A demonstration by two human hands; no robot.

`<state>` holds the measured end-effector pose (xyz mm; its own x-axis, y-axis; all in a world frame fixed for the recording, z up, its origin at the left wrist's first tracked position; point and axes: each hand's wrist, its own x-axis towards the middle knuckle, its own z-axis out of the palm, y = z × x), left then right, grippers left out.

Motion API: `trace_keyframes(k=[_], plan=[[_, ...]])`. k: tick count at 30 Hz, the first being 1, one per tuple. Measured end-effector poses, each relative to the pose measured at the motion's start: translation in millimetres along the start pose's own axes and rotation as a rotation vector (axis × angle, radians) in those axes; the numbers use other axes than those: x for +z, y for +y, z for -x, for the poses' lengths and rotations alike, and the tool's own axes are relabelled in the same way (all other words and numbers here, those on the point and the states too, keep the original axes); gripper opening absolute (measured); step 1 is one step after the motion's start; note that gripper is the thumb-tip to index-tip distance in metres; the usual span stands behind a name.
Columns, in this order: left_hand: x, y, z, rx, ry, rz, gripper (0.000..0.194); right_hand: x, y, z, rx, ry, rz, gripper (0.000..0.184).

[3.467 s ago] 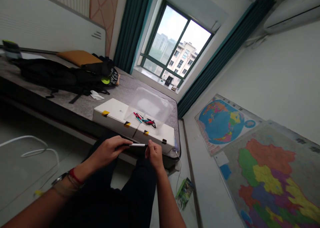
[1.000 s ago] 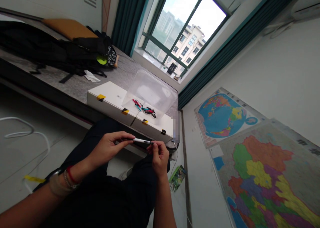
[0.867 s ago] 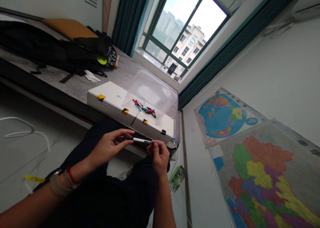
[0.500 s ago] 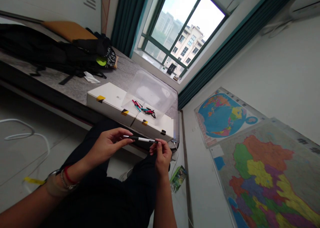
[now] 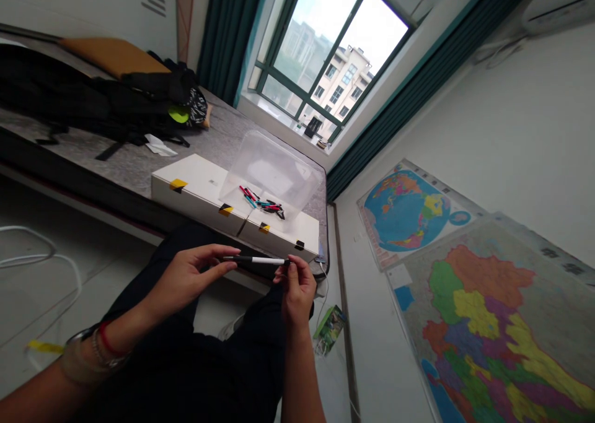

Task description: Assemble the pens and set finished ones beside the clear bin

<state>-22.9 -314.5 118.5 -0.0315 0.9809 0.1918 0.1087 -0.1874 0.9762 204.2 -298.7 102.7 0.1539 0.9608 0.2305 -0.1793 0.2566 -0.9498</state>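
A black-and-white pen (image 5: 263, 260) lies nearly level in the air above my lap, spanning the gap between my two hands. My left hand (image 5: 188, 280) has its thumb and fingers about the dark left end, holding it lightly. At the other end, my right hand (image 5: 297, 290) pinches the black tip of the pen between thumb and fingers. Beyond the hands, several red, teal and black pens (image 5: 264, 205) lie in a loose pile in a clear plastic container (image 5: 274, 163), on top of white boxes (image 5: 195, 175).
The white boxes carry yellow-and-black tape and stand along the edge of a grey bed surface (image 5: 218, 132). A black bag (image 5: 93, 101) and a crumpled tissue (image 5: 159, 145) lie to the left. Maps (image 5: 478, 299) cover the right wall. A white cable (image 5: 65, 256) crosses the floor.
My left hand has shifted slightly left along the pen, and its fingers are a little more spread. The pen has turned to lie more level. The view has shifted slightly.
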Motion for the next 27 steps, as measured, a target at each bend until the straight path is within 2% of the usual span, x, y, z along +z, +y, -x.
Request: trace_keyframes(k=[10, 14, 17, 19, 23, 27], plan=[[2.2, 8.1, 0.3, -0.047, -0.011, 0.111, 0.039, 0.2, -4.9, -0.9, -0.021, 0.041, 0.001, 0.030], [1.8, 2.5, -0.4, -0.078, 0.012, 0.150, 0.039, 5.8, -4.3, -2.7, -0.011, 0.051, -0.009, 0.043], [-2.6, -10.8, -5.1, -0.136, 0.120, 0.227, 0.043, 10.5, -3.0, -7.8, -0.009, 0.089, -0.057, 0.052], [-10.9, -22.7, -13.5, -0.175, 0.226, 0.280, 0.045, 11.3, -0.9, -11.9, 0.009, 0.135, -0.103, 0.046], [-41.9, -43.5, -46.1, -0.168, 0.473, 0.360, 0.039, 8.3, 5.8, -15.4, 0.092, 0.170, -0.214, 0.029], [-75.2, -57.4, -87.2, -0.180, 0.661, 0.418, 0.029, 7.3, 10.6, -11.7, 0.140, 0.184, -0.316, 0.025]])
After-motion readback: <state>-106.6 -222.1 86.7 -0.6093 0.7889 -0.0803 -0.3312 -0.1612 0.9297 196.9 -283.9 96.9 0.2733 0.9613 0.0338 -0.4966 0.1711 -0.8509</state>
